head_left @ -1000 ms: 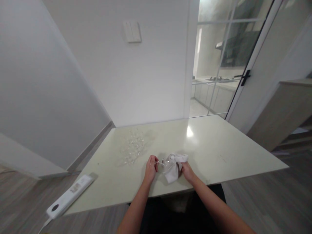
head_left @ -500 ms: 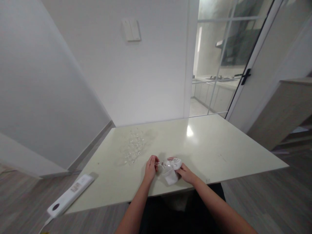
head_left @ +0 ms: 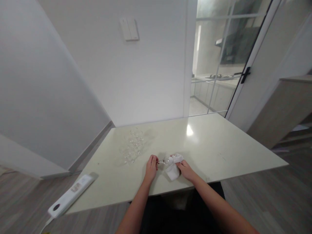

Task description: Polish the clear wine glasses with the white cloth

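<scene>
A clear stemmed glass lies sideways between my hands, just above the near edge of the table. My left hand is closed on its stem or foot; the fingers hide which. At the bowl end, my right hand grips a white cloth. Part of this cloth covers the bowl, and a loose end hangs down toward the tabletop. To the left, several clear glasses stand in a close group, their outlines faint against the pale surface.
The pale glossy table reaches back to the wall. A white power strip with a cord overhangs its left front corner. Behind the table at right is a glass-paned door with a black handle. A wooden shelf unit stands farther right.
The cloth has moved slightly up and right, its hanging end swinging the same way, and more of the glass shows between my hands. My left hand stays nearly in place.
</scene>
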The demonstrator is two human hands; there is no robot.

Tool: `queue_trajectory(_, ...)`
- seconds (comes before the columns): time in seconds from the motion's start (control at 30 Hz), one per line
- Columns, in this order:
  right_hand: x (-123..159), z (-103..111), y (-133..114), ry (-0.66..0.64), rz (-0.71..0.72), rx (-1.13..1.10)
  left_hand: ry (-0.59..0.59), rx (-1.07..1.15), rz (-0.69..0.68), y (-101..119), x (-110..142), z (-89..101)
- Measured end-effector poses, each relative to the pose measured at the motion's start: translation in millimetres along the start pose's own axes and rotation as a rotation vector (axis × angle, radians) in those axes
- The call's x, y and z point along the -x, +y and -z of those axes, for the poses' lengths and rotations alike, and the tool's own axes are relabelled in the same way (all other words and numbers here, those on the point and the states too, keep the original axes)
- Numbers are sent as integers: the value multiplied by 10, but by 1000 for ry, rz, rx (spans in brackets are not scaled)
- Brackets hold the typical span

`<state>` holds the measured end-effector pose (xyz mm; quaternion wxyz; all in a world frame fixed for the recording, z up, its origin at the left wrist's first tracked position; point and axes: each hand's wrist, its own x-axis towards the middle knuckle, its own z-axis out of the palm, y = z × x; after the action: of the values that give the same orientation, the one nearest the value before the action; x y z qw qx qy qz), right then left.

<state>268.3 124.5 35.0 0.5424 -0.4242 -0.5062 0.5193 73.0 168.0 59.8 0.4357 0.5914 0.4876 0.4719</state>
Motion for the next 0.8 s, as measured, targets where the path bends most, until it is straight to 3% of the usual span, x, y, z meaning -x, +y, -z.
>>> queue_trajectory(0.23,22,-13,-30,46,-14,-57,-25,-19,-16,-17,1,6)
queue_trajectory(0.47,72,-36,-177,-81,41,-103,-76,-43,-20,10,15,7)
queue_trajectory(0.8,34,-122,-83,-60,68,82,-40,-49,-28,40,21,8)
